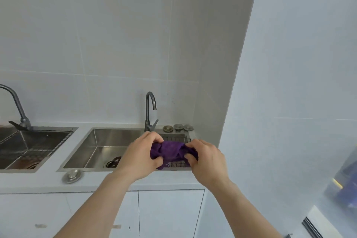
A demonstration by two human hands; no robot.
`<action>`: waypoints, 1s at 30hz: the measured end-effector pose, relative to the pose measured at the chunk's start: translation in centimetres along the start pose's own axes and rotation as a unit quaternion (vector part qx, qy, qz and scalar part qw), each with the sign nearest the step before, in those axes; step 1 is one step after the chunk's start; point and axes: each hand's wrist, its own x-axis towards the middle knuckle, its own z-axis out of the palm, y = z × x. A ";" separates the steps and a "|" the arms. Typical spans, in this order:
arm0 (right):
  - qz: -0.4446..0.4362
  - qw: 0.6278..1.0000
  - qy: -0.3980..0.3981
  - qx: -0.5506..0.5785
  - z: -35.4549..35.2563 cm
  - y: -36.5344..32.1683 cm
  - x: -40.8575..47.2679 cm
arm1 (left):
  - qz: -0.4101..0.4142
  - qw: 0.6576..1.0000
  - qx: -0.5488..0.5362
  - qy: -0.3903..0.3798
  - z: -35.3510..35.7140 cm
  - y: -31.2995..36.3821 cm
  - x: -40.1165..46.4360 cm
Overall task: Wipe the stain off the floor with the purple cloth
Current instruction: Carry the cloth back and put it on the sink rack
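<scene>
Standing at the worktop (100,183), the person holds the purple cloth (171,151) bunched over the right end of the sink (100,150), left hand (140,157) and right hand (207,160) both gripping it. A wall (289,83) crowds the right side; the basin's left lies open.

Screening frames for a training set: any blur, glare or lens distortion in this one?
Head view: wide-angle bending tilts the right wall edge; light is soft and even, no hard shadows; mild sheen on the steel sink, nothing blown out; the blue object at the right edge is smeared; both hands and the purple cloth are slightly soft but readable.
</scene>
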 end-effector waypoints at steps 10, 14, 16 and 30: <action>0.060 0.998 -0.001 -0.018 9.6 -3.7 13.4 | 0.015 1.000 -0.015 -0.012 -1.8 -11.7 12.6; 0.074 0.997 -0.002 -0.013 12.9 -4.1 17.4 | 0.016 0.999 -0.026 -0.026 -1.0 -15.6 16.4; 0.082 0.997 -0.012 -0.007 14.7 -3.7 19.0 | 0.011 0.999 -0.031 -0.039 -0.2 -17.4 18.1; 0.145 0.978 -0.151 0.011 29.5 8.5 29.4 | -0.088 0.985 0.009 -0.148 13.7 -27.9 30.0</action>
